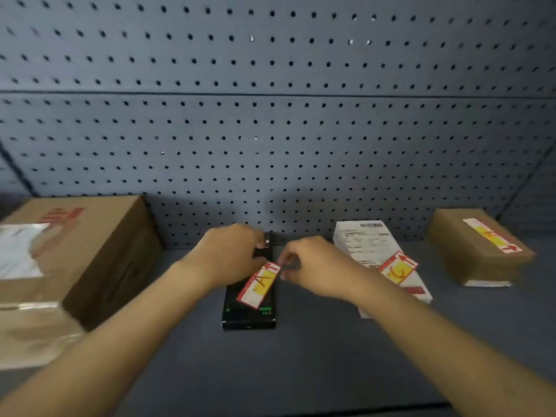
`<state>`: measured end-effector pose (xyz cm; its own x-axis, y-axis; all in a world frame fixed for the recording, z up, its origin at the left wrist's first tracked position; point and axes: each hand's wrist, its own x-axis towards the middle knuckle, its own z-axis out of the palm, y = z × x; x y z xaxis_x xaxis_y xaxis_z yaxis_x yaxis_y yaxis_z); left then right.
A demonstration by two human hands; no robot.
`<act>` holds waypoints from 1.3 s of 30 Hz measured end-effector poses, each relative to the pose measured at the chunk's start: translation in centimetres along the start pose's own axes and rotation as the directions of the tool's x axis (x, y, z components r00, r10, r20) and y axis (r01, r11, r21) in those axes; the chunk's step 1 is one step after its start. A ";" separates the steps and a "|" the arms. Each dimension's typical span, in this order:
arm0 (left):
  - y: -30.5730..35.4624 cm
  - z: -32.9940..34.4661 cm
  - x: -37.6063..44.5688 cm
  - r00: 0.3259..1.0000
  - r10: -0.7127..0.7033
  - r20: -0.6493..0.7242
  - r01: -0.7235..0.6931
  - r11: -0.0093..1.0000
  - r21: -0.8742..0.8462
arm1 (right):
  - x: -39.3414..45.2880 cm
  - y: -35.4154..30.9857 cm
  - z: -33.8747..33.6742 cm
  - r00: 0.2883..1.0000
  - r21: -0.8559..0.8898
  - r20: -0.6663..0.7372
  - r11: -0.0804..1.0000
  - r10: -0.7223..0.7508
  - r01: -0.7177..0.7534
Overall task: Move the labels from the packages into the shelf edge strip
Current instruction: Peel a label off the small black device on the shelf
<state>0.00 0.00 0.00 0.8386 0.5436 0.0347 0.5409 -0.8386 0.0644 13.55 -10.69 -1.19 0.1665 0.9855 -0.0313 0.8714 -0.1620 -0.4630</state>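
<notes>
A slim black box (248, 308) lies on the grey shelf (316, 356) in the middle. On top of it sits a red-edged white and yellow label (259, 285) marked with a letter and an arrow. My left hand (231, 255) grips the far end of the black box. My right hand (313, 267) pinches the label's upper corner between thumb and fingers. A second such label (398, 267) lies on a white package (376, 257) to the right. A third label (493, 236) lies on a small brown box (478, 251) at the far right.
A large brown cardboard box (69, 266) with tape and a plastic pouch fills the left side of the shelf. A grey pegboard wall (270, 115) rises right behind the packages. The shelf's front edge (301, 409) shows at the bottom.
</notes>
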 end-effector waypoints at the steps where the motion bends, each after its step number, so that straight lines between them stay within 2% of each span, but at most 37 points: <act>1: -0.3 -0.1 0.0 1.000 -0.024 0.016 0.024 1.000 0.008 | 0.7 -0.1 0.2 1.000 0.002 0.025 1.000 -0.010 0.010; 7: -1.9 0.6 -1.1 0.987 -0.152 0.052 0.150 0.988 0.034 | 3.2 -0.4 1.6 0.963 0.026 0.237 0.992 -0.129 0.126; 16: -2.3 1.0 -1.9 0.976 -0.207 0.068 0.206 0.978 0.020 | 4.7 -0.2 1.3 0.930 -0.030 0.335 0.985 -0.149 0.169; 21: -2.3 1.0 -2.3 0.974 -0.215 0.077 0.215 0.977 0.011 | 5.3 -0.4 1.1 0.941 -0.083 0.317 0.984 -0.122 0.155; 28: -2.2 0.0 -3.3 0.971 -0.233 0.058 0.234 0.972 -0.009 | 4.9 -0.6 0.7 0.960 -0.055 0.231 0.983 -0.157 0.175; 35: -2.8 -1.6 -5.5 0.958 -0.279 0.064 0.279 0.960 0.005 | 4.0 -2.5 -1.1 0.917 -0.073 0.360 0.974 -0.174 0.214; 39: -3.5 -2.8 -7.6 0.952 -0.304 0.033 0.305 0.951 -0.053 | 3.4 -4.9 -1.6 0.911 -0.045 0.312 0.953 -0.270 0.298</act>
<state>-8.46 -1.09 2.30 0.6365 0.7710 -0.0198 0.7667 -0.6297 0.1251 10.57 -6.60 2.43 -0.2277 0.9570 -0.1798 0.9012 0.1372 -0.4111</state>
